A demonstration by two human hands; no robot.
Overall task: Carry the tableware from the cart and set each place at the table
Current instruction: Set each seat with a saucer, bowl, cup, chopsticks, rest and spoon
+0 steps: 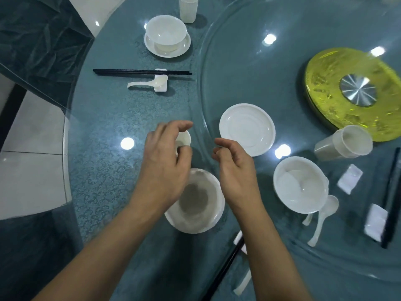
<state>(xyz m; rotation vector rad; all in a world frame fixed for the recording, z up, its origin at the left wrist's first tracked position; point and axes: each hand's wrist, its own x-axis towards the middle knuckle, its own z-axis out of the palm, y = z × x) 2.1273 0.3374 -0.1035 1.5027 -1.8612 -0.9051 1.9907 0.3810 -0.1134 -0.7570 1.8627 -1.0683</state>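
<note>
Teal counter (104, 127) under glass fills my view; my left hand (167, 161) curls its fingers (181, 125) round a small white cup (184, 137) standing just beyond the bowl (195, 200). My right hand (235, 168) hovers loosely curled, holding nothing, beside the saucer (247, 129).

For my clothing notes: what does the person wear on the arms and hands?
Nothing visible: the left hand and right hand are ungloved, without ring, watch or bracelet; the left forearm and right forearm are bare, no sleeve in view.
</note>
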